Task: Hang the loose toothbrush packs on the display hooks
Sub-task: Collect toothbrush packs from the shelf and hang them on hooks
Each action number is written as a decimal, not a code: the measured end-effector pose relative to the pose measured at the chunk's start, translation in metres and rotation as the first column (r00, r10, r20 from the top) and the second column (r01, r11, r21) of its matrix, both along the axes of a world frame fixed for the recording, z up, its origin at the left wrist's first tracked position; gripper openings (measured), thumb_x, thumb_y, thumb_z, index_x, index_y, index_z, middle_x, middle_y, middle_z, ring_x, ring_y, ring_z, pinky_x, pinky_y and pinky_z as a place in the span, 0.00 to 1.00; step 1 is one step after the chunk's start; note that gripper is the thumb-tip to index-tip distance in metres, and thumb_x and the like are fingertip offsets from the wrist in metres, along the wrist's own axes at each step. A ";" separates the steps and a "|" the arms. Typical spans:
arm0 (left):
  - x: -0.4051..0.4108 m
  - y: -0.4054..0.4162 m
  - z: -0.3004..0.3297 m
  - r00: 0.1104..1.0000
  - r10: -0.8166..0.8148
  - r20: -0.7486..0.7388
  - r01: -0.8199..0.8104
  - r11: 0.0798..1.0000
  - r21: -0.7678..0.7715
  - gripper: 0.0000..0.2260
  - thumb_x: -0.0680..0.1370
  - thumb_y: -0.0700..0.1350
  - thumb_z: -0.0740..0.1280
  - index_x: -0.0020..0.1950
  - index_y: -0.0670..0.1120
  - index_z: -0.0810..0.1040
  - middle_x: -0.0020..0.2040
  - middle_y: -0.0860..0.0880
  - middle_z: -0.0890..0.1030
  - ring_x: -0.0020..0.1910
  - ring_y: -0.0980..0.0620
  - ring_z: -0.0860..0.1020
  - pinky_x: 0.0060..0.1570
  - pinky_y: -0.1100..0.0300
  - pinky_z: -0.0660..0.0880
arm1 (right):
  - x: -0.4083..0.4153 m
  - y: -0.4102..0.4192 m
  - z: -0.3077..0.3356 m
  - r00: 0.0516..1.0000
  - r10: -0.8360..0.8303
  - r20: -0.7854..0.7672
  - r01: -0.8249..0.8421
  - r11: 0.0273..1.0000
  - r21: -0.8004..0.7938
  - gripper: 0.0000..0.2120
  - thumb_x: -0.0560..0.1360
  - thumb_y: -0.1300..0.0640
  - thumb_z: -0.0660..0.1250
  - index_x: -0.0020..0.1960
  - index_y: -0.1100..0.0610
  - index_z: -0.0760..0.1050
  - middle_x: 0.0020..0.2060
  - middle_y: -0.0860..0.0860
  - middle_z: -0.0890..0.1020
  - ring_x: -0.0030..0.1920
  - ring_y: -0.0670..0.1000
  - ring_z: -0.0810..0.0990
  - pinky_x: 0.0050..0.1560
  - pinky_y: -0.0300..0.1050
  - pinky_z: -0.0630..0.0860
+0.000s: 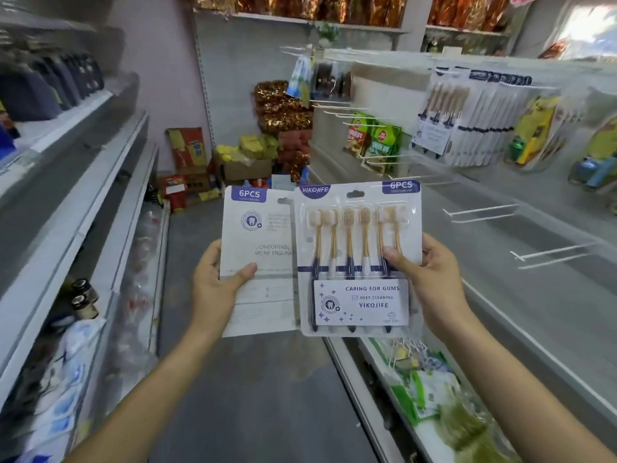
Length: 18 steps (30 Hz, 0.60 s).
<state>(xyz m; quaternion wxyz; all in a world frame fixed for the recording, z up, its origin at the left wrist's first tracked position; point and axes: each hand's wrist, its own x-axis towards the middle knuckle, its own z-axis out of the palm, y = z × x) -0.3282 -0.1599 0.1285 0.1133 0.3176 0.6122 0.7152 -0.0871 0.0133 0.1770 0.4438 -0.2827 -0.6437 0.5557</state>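
Observation:
My left hand (pixel 217 289) grips a white toothbrush pack (pixel 258 228) that shows its printed back, thumb across its lower part. My right hand (pixel 427 282) holds a second toothbrush pack (pixel 359 259) face up, with several orange-handled brushes behind clear plastic; its left edge overlaps the first pack. Both packs are upright at chest height in the aisle. On the display wall to the right, bare white hooks (pixel 480 212) stick out. Further up, a row of the same packs (pixel 467 125) hangs from hooks.
Shelves with dark bottles and pouches (pixel 50 88) run along the left. Boxes and snack bags (pixel 253 155) are piled at the aisle's far end. Green packets (pixel 377 138) hang on the right wall, and a low shelf (pixel 434 389) beneath holds green and white goods.

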 end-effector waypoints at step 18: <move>-0.165 0.285 0.001 0.984 -0.179 0.011 0.180 0.982 -0.055 0.18 0.74 0.32 0.73 0.59 0.47 0.78 0.51 0.55 0.86 0.45 0.53 0.86 0.37 0.64 0.81 | -0.140 0.256 0.024 0.974 -0.213 -0.077 0.221 0.968 0.123 0.12 0.74 0.62 0.74 0.56 0.55 0.80 0.47 0.48 0.87 0.47 0.49 0.86 0.49 0.46 0.83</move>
